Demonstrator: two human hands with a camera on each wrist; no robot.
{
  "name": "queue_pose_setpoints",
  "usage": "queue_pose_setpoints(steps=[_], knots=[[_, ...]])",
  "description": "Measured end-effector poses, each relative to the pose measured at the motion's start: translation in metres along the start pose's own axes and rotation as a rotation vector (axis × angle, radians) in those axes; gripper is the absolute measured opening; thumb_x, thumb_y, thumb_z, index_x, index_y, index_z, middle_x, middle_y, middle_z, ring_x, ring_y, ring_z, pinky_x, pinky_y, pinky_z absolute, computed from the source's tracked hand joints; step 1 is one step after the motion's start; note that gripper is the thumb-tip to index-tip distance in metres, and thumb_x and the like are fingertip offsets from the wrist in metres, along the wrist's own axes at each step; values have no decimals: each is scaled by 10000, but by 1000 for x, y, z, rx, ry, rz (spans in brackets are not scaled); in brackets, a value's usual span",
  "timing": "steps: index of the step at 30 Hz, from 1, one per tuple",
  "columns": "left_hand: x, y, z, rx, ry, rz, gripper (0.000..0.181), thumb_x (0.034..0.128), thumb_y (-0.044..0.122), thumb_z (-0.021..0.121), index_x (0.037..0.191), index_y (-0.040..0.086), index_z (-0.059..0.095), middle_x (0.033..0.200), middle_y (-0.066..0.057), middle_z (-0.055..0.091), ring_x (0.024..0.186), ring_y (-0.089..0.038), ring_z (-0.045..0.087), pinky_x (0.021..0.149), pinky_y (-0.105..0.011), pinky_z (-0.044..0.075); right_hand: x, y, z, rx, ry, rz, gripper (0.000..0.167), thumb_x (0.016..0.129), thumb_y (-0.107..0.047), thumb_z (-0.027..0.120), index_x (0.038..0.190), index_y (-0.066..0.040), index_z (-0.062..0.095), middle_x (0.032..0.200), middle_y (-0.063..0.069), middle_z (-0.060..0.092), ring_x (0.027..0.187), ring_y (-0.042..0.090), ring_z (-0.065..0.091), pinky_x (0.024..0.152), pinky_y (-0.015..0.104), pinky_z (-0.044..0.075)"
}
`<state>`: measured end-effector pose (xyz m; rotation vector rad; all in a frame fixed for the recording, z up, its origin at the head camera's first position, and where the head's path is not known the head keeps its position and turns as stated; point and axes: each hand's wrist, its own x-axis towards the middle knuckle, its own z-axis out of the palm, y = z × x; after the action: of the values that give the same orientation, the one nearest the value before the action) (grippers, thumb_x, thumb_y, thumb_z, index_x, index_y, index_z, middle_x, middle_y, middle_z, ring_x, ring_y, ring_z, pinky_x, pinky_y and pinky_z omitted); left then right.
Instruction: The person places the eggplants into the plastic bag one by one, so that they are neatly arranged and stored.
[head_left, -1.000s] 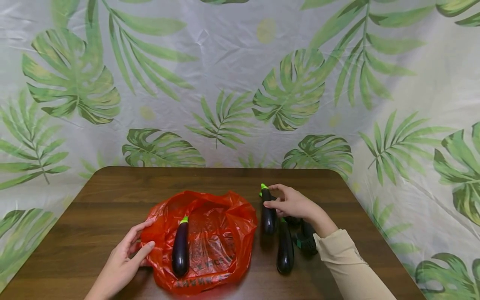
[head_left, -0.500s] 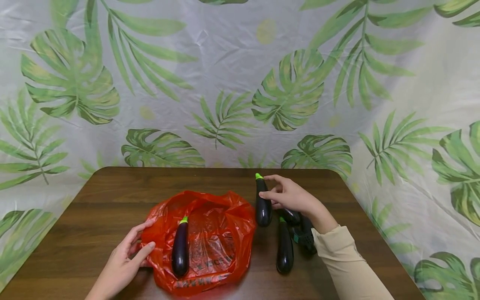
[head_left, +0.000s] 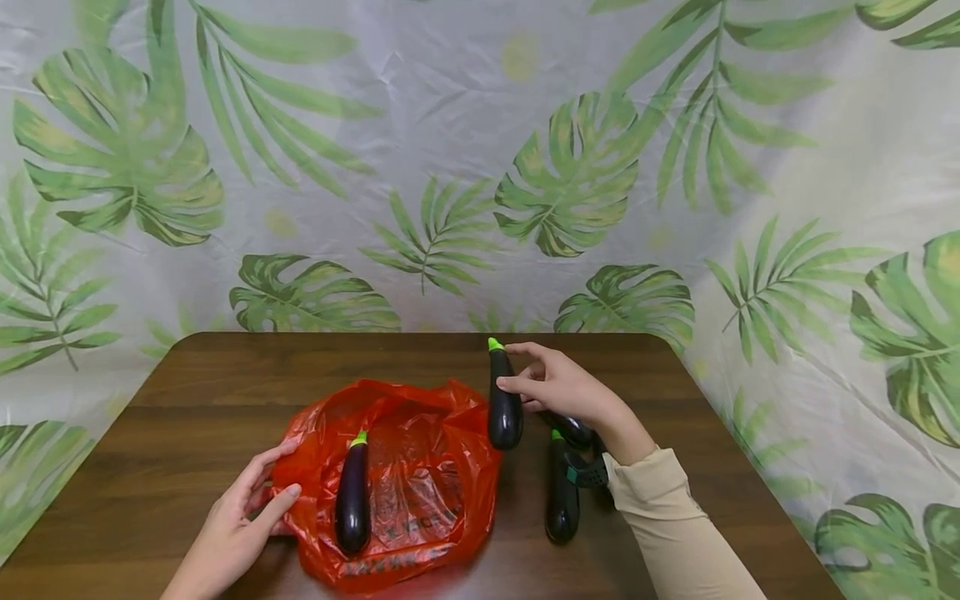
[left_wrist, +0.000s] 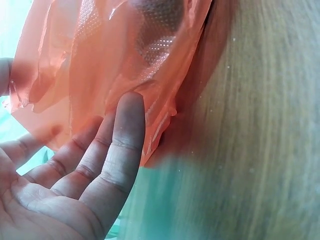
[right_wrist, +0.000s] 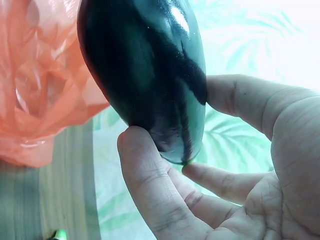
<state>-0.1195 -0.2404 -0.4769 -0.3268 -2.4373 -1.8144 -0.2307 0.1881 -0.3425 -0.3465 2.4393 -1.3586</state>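
Observation:
A red plastic bag (head_left: 420,500) lies spread wide, mouth up, with an eggplant (head_left: 352,504) inside on its left. My left hand (head_left: 236,512) rests at the bag's left rim, fingers loosely bent and thumb apart; in the left wrist view its fingers (left_wrist: 127,125) touch the thin red plastic (left_wrist: 95,65). Just past the bag's right rim, my right hand (head_left: 566,387) pinches another eggplant (head_left: 505,412), green stem up. The right wrist view shows the held eggplant (right_wrist: 145,65) between thumb and fingers.
Right of the bag, one eggplant (head_left: 562,496) lies on the wooden table (head_left: 225,375), another (head_left: 572,429) partly under my right hand. A black device (head_left: 588,472) is at my right wrist. A leaf-patterned cloth (head_left: 450,167) hangs behind.
My right hand has lifted the pinched eggplant and carried it left toward the bag, uncovering more of the eggplant behind. My left hand keeps its place at the bag; the head view has shifted slightly.

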Motion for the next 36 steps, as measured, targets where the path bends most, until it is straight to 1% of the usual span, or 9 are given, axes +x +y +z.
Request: queue_pose_setpoints(steps=[2, 5, 9, 12, 14, 21, 24, 30, 36], knots=[[0, 0, 0, -1, 0, 12, 494, 1088, 64, 617, 1557, 68, 459, 1258, 296, 635, 958, -24, 729, 644, -362, 672, 0, -2, 1, 4, 0, -7, 702, 1055, -302, 705, 1644, -100, 381, 1205, 211, 737, 988, 253, 786, 907, 416, 669], [0, -1, -1, 4, -1, 8, 499, 1087, 70, 621, 1559, 72, 459, 1262, 298, 634, 965, -19, 728, 649, -362, 672, 1, -6, 4, 11, -4, -15, 693, 1056, -297, 704, 1643, -112, 386, 1188, 200, 740, 995, 245, 783, 914, 418, 667], [-2, -1, -3, 21, 6, -28, 513, 1091, 90, 622, 1573, 90, 448, 1266, 330, 616, 983, 4, 718, 661, -351, 673, 2, -14, 11, 24, -29, -40, 697, 1054, -307, 708, 1645, -125, 386, 1174, 184, 743, 1007, 232, 778, 935, 436, 663], [-2, -1, -4, 32, 13, -51, 522, 1092, 96, 620, 1583, 102, 442, 1267, 342, 605, 986, 13, 711, 663, -345, 671, 3, -21, 15, 37, -41, -60, 697, 1050, -307, 715, 1643, -134, 392, 1176, 185, 738, 1013, 233, 775, 958, 475, 654], [-1, -1, -4, 42, 17, -55, 524, 1091, 99, 623, 1584, 111, 446, 1263, 340, 608, 981, 13, 709, 661, -339, 668, 3, -24, 17, 44, -41, -67, 688, 1051, -302, 715, 1640, -139, 399, 1171, 187, 732, 1010, 233, 772, 962, 490, 651], [3, -3, 1, 27, -10, -33, 528, 1088, 68, 617, 1583, 94, 436, 1268, 343, 604, 953, -8, 720, 652, -347, 671, -4, -30, 27, 27, -54, -76, 681, 1048, -293, 719, 1636, -146, 409, 1152, 173, 728, 978, 220, 770, 927, 466, 665], [1, -4, 1, 13, -15, -29, 527, 1088, 61, 614, 1582, 89, 433, 1270, 323, 613, 953, -18, 723, 651, -356, 672, -4, -34, 34, 6, -65, -88, 678, 1044, -294, 724, 1631, -146, 418, 1130, 159, 734, 956, 203, 760, 910, 464, 669], [-2, -2, 1, -3, -25, -32, 522, 1095, 88, 613, 1585, 93, 432, 1262, 281, 631, 978, -20, 728, 664, -367, 676, -2, -38, 47, -29, -89, -99, 670, 1040, -298, 729, 1623, -155, 431, 1105, 145, 711, 916, 181, 739, 856, 384, 676], [-1, 0, 1, -5, -23, 4, 521, 1088, 61, 616, 1579, 81, 443, 1263, 263, 644, 956, -36, 732, 655, -364, 673, 0, -41, 59, -53, -94, -86, 672, 1029, -312, 746, 1615, -164, 452, 1099, 140, 681, 877, 184, 718, 824, 365, 676]])
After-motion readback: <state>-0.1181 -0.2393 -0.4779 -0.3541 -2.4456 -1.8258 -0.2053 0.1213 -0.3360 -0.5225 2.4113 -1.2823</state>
